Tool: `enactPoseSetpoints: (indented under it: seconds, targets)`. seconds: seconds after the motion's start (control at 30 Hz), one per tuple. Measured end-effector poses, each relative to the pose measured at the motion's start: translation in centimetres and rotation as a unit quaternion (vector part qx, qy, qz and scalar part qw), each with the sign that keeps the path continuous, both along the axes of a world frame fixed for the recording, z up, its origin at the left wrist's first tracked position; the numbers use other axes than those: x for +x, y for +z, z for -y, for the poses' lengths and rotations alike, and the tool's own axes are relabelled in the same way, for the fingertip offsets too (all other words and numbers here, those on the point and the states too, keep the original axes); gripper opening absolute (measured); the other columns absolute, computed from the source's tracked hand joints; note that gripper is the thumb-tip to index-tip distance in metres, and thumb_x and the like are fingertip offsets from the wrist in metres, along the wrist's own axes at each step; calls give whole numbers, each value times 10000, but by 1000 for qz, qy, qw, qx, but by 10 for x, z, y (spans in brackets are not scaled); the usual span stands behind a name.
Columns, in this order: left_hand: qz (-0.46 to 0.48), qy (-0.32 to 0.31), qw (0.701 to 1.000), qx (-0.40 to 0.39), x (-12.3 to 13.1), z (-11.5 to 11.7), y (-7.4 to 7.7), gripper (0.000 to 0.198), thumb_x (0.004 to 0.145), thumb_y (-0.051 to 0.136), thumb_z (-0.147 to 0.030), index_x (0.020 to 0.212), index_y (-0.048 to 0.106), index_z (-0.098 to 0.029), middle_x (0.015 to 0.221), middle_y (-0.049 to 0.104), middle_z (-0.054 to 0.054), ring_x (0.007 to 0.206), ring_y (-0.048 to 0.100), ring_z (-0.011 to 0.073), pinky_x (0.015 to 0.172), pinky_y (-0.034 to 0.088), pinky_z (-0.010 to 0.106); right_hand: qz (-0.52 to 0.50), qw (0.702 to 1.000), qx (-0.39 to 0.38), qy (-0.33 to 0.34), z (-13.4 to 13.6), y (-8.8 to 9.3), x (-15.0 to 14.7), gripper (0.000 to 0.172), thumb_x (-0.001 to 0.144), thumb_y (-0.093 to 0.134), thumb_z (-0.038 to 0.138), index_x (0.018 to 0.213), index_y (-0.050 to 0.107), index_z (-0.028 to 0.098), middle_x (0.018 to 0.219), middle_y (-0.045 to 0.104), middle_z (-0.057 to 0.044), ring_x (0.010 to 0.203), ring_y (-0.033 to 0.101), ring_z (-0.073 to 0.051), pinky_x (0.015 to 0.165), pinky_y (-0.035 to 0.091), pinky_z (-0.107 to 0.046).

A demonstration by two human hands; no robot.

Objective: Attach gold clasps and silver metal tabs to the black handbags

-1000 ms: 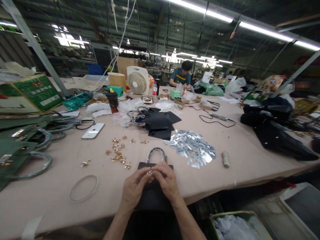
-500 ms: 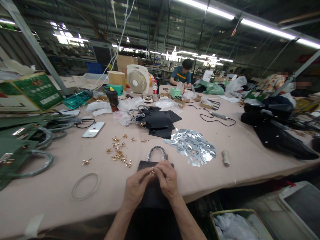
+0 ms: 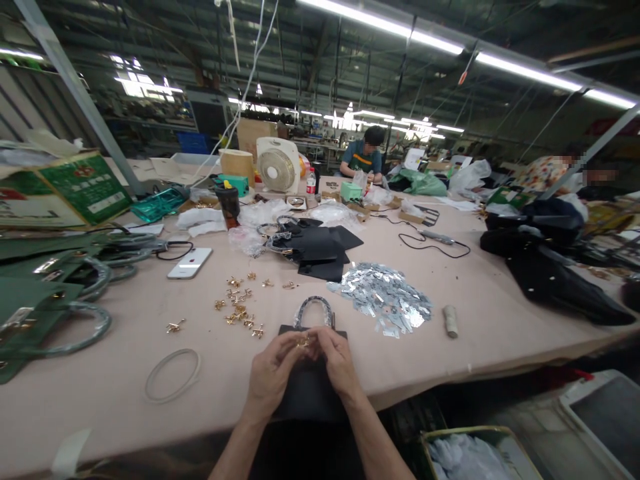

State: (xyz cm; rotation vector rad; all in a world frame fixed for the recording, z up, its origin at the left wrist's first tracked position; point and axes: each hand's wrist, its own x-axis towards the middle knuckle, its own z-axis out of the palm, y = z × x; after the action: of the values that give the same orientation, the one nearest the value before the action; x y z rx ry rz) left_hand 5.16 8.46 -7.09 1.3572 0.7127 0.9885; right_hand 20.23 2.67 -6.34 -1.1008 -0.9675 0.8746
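Observation:
A flat black bag panel (image 3: 307,390) with a wrapped loop handle (image 3: 313,309) lies at the near edge of the table. Both my hands rest on its upper part. My left hand (image 3: 273,373) and my right hand (image 3: 336,360) pinch a small gold metal fitting (image 3: 303,342) between their fingertips, close together. Several loose gold fittings (image 3: 237,310) are scattered on the table just left of the panel. A heap of small silver metal plates (image 3: 383,297) lies to its right.
Green bag panels (image 3: 45,300) with handles lie at the left, a white ring (image 3: 173,375) near me, a phone (image 3: 189,262), a stack of black panels (image 3: 315,247), a small roll (image 3: 451,320), a fan (image 3: 277,167). Another person (image 3: 363,157) works at the far end. A box (image 3: 475,453) stands below right.
Both hands stay pinched on the gold fitting over the black panel; the fingers shift slightly and the view tilts a little.

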Motion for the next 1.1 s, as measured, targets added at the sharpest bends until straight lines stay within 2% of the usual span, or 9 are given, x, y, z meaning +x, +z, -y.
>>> enactPoseSetpoints:
  seconds: [0.17, 0.33, 0.4, 0.53, 0.6, 0.83, 0.9, 1.03, 1.1]
  targets:
    - [-15, -1, 1000, -5, -1, 0, 0, 313, 892, 755, -413, 1135, 702, -223, 1044, 814, 46, 861, 789, 207, 820, 663, 314, 18, 1000, -8, 9, 2, 6, -1, 418, 1013, 568, 548, 1041, 781, 189, 766, 694, -27, 680, 612, -160, 646, 478, -266]
    - [-34, -6, 999, 11, -2, 0, -2, 298, 905, 739, -405, 1144, 724, -229, 1009, 805, 40, 838, 776, 200, 820, 653, 312, 4, 1000, -9, 10, 2, 4, 0, 402, 991, 610, 548, 1037, 779, 186, 743, 694, -17, 654, 609, -152, 642, 484, -262]
    - [-42, -4, 998, 39, -3, -2, -2, 282, 916, 725, -394, 1151, 737, -239, 1071, 798, 48, 897, 772, 208, 867, 645, 329, -15, 1000, -9, 17, 1, 1, 0, 416, 989, 608, 559, 1037, 776, 181, 738, 700, -25, 649, 624, -156, 622, 487, -258]
    - [-52, 26, 991, 122, -4, -5, -3, 217, 920, 715, -373, 1092, 774, -256, 1248, 750, 70, 1162, 704, 245, 1043, 577, 382, -70, 996, -18, 51, -1, -6, 1, 462, 987, 600, 587, 1039, 775, 163, 755, 721, -56, 624, 635, -151, 581, 481, -245]
    - [-55, 35, 987, 144, -4, -7, -5, 199, 921, 713, -375, 1067, 785, -260, 1254, 743, 75, 1186, 690, 247, 1075, 557, 397, -81, 994, -24, 74, -2, -8, 2, 495, 996, 579, 600, 1051, 779, 151, 756, 722, -66, 606, 626, -142, 582, 479, -243]
    - [-69, 20, 982, 172, -5, -7, -8, 205, 953, 677, -365, 1104, 793, -290, 1301, 713, 75, 1175, 691, 239, 1037, 585, 395, -98, 987, -38, 119, -3, -10, 5, 571, 1008, 531, 638, 1047, 784, 129, 721, 703, -65, 589, 606, -133, 589, 464, -238]
    - [-74, 13, 979, 190, -6, -7, -8, 207, 958, 671, -346, 1121, 793, -304, 1311, 711, 69, 1199, 681, 238, 1059, 572, 401, -122, 981, -45, 142, -2, -9, 7, 548, 992, 570, 634, 1018, 779, 128, 728, 698, -62, 603, 605, -127, 590, 454, -227]
    - [-88, -16, 972, 219, -5, -6, -6, 227, 961, 666, -331, 1149, 791, -326, 1352, 696, 62, 1247, 660, 245, 1083, 556, 405, -178, 967, -67, 169, 5, -4, 10, 376, 902, 765, 519, 1000, 753, 156, 789, 699, -41, 638, 608, -110, 602, 446, -208]
    - [-86, -24, 973, 212, -4, -4, -4, 259, 949, 677, -337, 1187, 776, -316, 1367, 687, 71, 1173, 696, 239, 1037, 585, 397, -197, 965, -68, 156, 9, -2, 11, 326, 854, 834, 442, 1012, 741, 173, 814, 697, -27, 629, 599, -102, 596, 446, -207]
